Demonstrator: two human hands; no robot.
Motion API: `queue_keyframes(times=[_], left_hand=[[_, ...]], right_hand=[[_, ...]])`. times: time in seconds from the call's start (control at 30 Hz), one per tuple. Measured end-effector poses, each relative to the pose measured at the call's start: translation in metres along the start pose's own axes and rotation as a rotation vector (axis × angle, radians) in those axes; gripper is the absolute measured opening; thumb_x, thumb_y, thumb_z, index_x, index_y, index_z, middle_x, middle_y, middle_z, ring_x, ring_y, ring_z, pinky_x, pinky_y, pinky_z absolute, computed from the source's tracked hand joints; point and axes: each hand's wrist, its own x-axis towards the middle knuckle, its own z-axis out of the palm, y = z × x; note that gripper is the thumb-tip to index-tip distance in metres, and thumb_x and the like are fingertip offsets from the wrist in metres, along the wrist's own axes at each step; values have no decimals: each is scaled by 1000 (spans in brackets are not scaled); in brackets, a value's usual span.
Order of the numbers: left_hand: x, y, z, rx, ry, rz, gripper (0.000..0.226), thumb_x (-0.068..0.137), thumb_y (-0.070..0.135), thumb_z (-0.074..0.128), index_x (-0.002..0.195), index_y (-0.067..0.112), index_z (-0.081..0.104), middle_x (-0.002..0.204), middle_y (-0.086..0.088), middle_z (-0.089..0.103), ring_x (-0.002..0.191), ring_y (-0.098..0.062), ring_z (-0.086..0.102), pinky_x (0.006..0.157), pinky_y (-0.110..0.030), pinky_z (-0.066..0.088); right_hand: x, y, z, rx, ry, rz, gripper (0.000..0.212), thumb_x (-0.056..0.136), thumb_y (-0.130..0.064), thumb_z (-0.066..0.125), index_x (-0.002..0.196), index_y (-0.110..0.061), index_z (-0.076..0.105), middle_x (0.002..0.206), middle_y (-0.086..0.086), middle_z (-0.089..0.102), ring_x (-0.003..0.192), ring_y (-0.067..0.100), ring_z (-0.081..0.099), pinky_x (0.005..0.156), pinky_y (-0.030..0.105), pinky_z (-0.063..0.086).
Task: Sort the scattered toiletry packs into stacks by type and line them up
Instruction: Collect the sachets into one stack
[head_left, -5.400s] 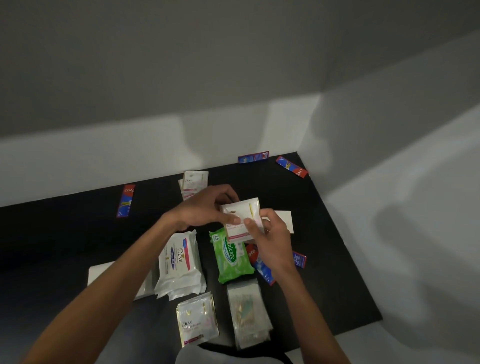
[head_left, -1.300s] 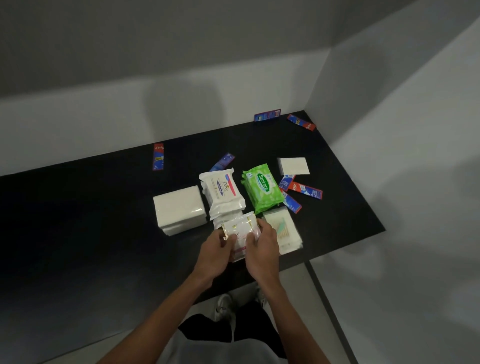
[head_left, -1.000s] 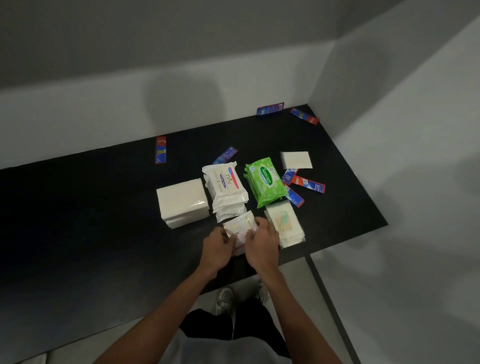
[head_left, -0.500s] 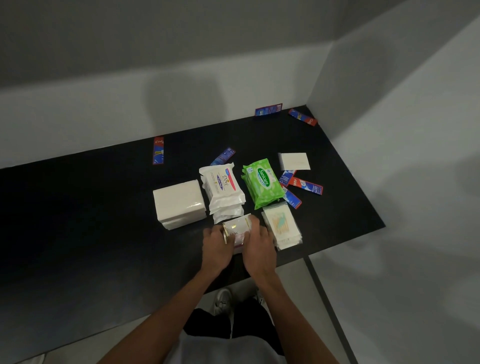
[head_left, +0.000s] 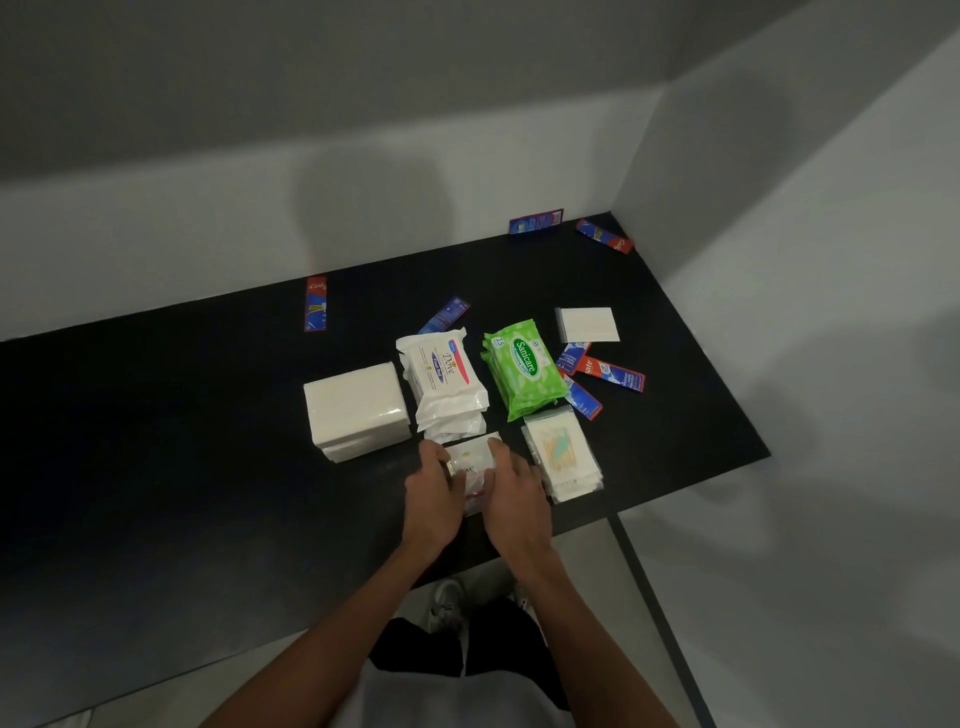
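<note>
My left hand (head_left: 434, 493) and my right hand (head_left: 514, 493) press from both sides on a small stack of white Dove sachets (head_left: 470, 460) lying on the black table (head_left: 182, 467) near its front edge. Behind it stand a stack of white Dove wipes packs (head_left: 441, 382), a green Sanicare wipes stack (head_left: 522, 366) and a plain white tissue stack (head_left: 356, 408). A stack of clear cotton-bud bags (head_left: 561, 457) lies right of my right hand. A flat white pack (head_left: 589, 325) sits farther back.
Several red-and-blue toothpaste sachets lie scattered: one at the back left (head_left: 315, 304), one behind the Dove wipes (head_left: 445, 313), two in the far right corner (head_left: 536, 222), several beside the Sanicare stack (head_left: 613, 374). White walls border the table behind and right.
Both hands carried the Dove sachets down from mid-air to the table front, then squared the stack there. The view pulled back from the table.
</note>
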Motion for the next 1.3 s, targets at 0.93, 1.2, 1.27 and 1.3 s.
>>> queue_keyframes(times=[0.93, 1.2, 1.27, 1.3], left_hand=[[5, -6, -4, 189, -140, 167, 57, 89, 21, 83, 143, 24, 64, 122, -4, 55, 107, -20, 65, 106, -34, 52], [4, -6, -11, 195, -139, 190, 55, 89, 25, 83, 140, 32, 64, 112, -4, 62, 89, -13, 66, 94, -33, 57], [3, -4, -14, 194, -138, 204, 53, 91, 26, 80, 141, 33, 64, 110, -2, 64, 87, -8, 66, 92, -32, 58], [2, -3, -16, 195, -135, 213, 53, 91, 25, 80, 141, 33, 64, 111, -3, 66, 87, -8, 67, 92, -32, 58]], right_hand=[[-14, 41, 43, -43, 38, -151, 72, 107, -11, 45, 171, -16, 11, 178, 5, 13, 164, 24, 15, 125, 44, 36], [-13, 34, 41, -93, 96, -155, 72, 107, -13, 53, 170, -25, 21, 177, 2, 16, 163, 27, 13, 125, 40, 24], [-13, 33, 40, -105, 89, -161, 71, 104, -10, 54, 168, -25, 26, 177, 2, 18, 163, 29, 15, 125, 42, 28], [-12, 33, 39, -103, 94, -166, 71, 103, -8, 55, 167, -24, 29, 177, 3, 20, 163, 30, 16, 126, 43, 28]])
